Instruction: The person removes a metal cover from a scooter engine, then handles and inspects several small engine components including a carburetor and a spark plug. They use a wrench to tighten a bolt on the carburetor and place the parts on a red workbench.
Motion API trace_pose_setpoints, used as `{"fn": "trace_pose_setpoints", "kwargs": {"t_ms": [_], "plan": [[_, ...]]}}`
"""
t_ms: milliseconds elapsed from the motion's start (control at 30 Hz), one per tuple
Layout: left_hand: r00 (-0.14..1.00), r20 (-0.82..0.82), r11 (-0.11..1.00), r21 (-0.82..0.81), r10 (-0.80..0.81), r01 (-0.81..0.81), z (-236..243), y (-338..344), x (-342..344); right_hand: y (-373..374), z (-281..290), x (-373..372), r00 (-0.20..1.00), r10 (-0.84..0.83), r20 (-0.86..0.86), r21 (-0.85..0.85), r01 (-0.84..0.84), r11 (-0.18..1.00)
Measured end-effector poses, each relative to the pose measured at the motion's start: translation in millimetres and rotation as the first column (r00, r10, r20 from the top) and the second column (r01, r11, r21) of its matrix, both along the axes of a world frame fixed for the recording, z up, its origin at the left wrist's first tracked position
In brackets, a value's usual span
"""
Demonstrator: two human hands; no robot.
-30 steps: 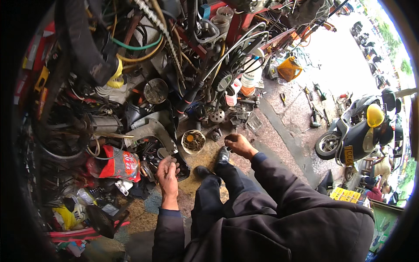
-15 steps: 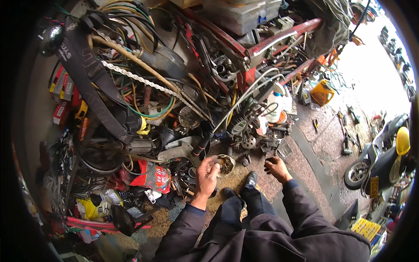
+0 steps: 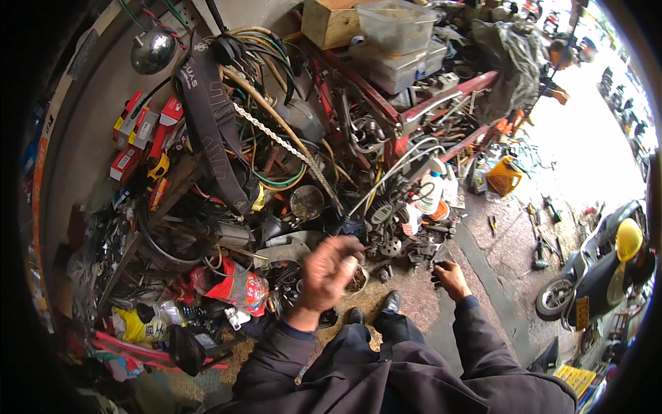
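Note:
My left hand [image 3: 329, 272], smeared by motion, is raised over the bowl of small dark bits [image 3: 358, 279], with fingers curled; whatever they hold is unclear. My right hand [image 3: 448, 277] hangs near metal parts [image 3: 418, 252] on the floor, its fingers bent, any contents too small to make out. A red printed sack [image 3: 230, 291] lies left of my left hand among black parts. My two dark shoes show below, on the stained floor.
Cables and a chain [image 3: 272, 138] hang over a red metal rack [image 3: 408, 112] with clear bins [image 3: 396, 62]. Red boxes [image 3: 131, 127] sit at left. An orange jerrycan [image 3: 503, 178], scattered tools [image 3: 535, 234] and a scooter [image 3: 592, 276] with a yellow helmet [image 3: 628, 238] are at right.
My left hand has moved up and forward toward the bowl. My right hand has shifted right. The view has tilted, showing more of the rack and wall.

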State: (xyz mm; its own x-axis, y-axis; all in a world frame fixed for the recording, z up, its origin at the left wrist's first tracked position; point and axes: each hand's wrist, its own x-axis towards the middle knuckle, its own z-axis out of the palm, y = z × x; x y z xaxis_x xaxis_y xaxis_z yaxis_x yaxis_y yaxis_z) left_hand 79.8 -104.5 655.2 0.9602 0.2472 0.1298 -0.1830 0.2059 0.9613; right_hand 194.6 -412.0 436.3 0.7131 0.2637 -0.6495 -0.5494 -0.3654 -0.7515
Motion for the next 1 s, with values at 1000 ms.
{"fn": "trace_pose_setpoints", "kwargs": {"t_ms": [1000], "plan": [[0.459,0.805,0.387,0.587,-0.376,-0.711,377,205,-270,29,41,-100,0.972,0.184,0.146,0.102,-0.200,0.974]]}}
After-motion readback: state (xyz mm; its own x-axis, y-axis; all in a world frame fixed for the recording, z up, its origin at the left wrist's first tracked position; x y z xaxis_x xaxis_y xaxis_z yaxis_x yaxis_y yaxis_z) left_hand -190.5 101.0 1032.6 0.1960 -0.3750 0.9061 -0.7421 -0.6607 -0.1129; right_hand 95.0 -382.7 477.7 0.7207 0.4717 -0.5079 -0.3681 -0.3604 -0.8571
